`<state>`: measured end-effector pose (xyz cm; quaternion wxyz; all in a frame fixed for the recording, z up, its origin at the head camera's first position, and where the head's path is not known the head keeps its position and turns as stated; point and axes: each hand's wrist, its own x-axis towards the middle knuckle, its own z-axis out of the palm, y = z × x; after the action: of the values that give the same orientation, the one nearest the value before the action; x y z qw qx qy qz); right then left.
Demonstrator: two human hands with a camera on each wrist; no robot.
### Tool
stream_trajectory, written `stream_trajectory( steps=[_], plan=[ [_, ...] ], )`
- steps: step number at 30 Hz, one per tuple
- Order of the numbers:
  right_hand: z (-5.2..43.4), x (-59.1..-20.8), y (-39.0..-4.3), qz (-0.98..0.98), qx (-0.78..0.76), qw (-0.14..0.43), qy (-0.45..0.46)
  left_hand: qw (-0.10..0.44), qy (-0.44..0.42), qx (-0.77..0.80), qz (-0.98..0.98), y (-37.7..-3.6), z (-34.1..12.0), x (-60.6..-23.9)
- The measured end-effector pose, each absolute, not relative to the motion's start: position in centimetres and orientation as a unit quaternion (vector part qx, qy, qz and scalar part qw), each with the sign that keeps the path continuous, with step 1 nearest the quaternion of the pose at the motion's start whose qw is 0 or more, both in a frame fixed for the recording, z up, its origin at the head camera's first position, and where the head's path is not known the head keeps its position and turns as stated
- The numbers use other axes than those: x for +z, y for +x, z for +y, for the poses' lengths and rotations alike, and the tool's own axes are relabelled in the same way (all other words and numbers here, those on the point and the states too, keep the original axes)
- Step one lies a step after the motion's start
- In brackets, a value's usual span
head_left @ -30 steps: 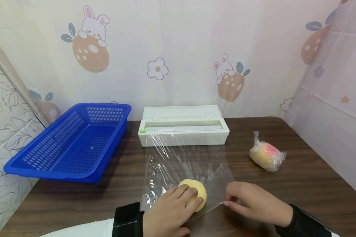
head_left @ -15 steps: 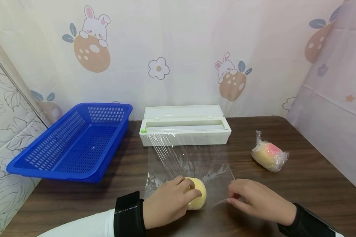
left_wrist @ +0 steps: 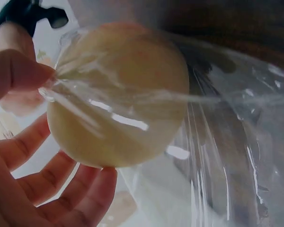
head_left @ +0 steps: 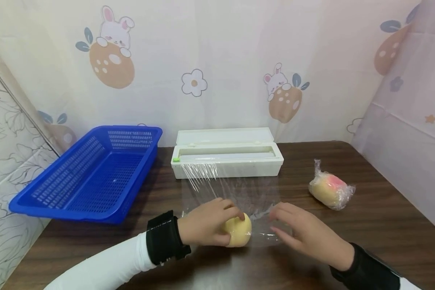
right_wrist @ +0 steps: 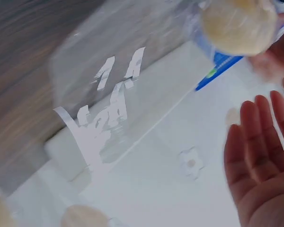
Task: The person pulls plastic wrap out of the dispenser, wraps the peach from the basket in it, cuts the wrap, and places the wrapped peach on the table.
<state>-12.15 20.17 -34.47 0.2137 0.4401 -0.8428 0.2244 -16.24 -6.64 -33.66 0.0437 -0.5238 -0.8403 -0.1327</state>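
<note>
A yellow peach (head_left: 241,231) is held by my left hand (head_left: 208,221) at the front middle of the table. Clear cling film (head_left: 239,192) runs from the white dispenser box (head_left: 227,170) to the peach. Up close in the left wrist view, film lies over the peach (left_wrist: 128,109); the thumb pinches gathered film against its side, while the fingers curl under it. My right hand (head_left: 306,231) is just right of the peach, at the film's right side. Its fingers are loosely spread, and in the right wrist view that hand (right_wrist: 262,175) shows a bare palm.
A blue plastic basket (head_left: 112,177) stands at the left of the dark wooden table (head_left: 94,249). To the right lies a second peach (head_left: 330,189), wrapped in film with a twisted end. The dispenser's lid (head_left: 224,136) is raised against the patterned cloth (head_left: 232,48) behind.
My left hand has gone from lying on the peach to gripping it, tilting it and moving it slightly away from me. The right hand has let go of the film edge and moved forward.
</note>
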Motion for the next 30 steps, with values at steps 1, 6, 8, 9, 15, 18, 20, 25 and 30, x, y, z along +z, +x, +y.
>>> stream_trajectory(
  steps=[1, 6, 8, 9, 15, 18, 20, 25, 30],
  plan=[
    [19.7, -34.4, -12.1, -0.834, 0.22, 0.217, 0.456, 0.026, -0.521, -0.141, -0.841, -16.6, -6.6, -33.6],
    [17.4, -34.5, -11.8, -0.812, 0.19, 0.222, 0.506, -0.058, -0.506, -0.174, -0.843, -18.3, -6.3, -33.3],
    [16.8, -34.6, -11.8, -0.809, 0.185, 0.222, 0.512, -0.079, -0.506, -0.183, -0.839, -18.9, -6.2, -33.3],
    [16.5, -34.7, -11.9, -0.809, 0.185, 0.22, 0.513, -0.087, -0.505, -0.189, -0.837, -19.2, -6.1, -33.3],
    [15.6, -35.1, -12.1, -0.84, 0.159, 0.19, 0.482, -0.12, -0.503, -0.216, -0.828, -20.6, -6.3, -33.6],
    [15.3, -35.3, -12.2, -0.854, 0.154, 0.171, 0.466, -0.128, -0.503, -0.231, -0.823, -21.0, -6.5, -33.7],
    [15.1, -35.2, -12.4, -0.858, 0.154, 0.166, 0.462, -0.133, -0.502, -0.243, -0.82, -21.2, -6.6, -33.7],
    [14.7, -35.0, -12.9, -0.859, 0.153, 0.171, 0.458, -0.137, -0.495, -0.268, -0.816, -21.5, -7.1, -33.5],
    [14.7, -34.9, -13.6, -0.87, 0.153, 0.159, 0.442, -0.049, -0.494, -0.251, -0.831, -21.2, -7.7, -32.6]
  ],
)
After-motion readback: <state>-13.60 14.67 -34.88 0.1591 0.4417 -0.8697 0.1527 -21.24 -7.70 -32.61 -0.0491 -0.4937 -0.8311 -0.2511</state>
